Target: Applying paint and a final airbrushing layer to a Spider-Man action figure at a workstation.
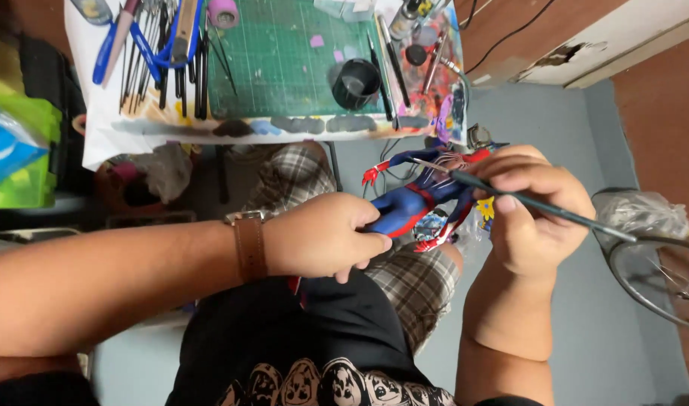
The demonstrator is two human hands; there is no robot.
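left hand [325,244] grasps blue-red figure [408,207]; right hand [532,207] pinches brush [540,203], tip at torso. painting detail; next stroke likely needs steady wrist.

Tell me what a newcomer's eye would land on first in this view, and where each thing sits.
First, the red and blue figurine at centre, gripped by the left hand above the person's lap. Next, the right hand beside it, holding a thin paintbrush whose tip touches the figurine's upper body. Behind them, at the top, a green cutting mat lies on a paint-smeared table with a black cup and rows of tools.
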